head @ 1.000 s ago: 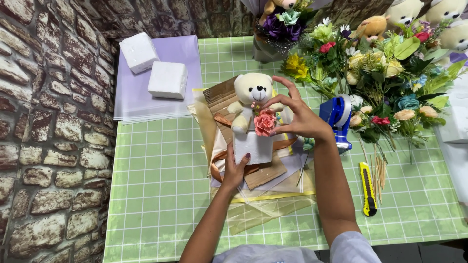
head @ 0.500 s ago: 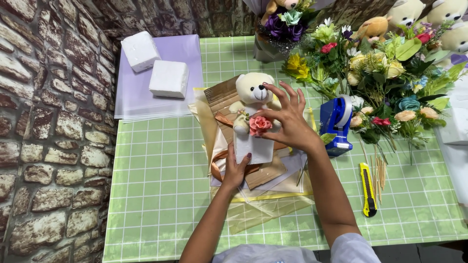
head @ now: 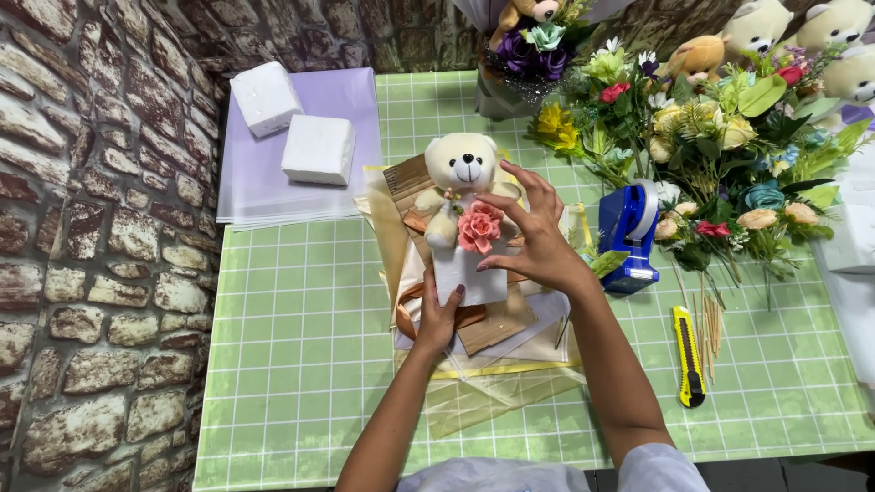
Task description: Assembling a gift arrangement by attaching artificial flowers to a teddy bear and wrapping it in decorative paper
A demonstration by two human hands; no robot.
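right hand (head: 538, 239) lifted off plush bear (head: 462, 173), fingers spread; left hand (head: 440, 314) grips white foam block (head: 469, 273).

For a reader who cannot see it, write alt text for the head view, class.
Two hands steady a white block bearing a cream teddy bear and a pink rose: the left hand grips its lower edge, the right hand touches its side. It stands on wrapping sheets on a green grid mat, with a blue tape dispenser, a yellow knife and flowers to the right.
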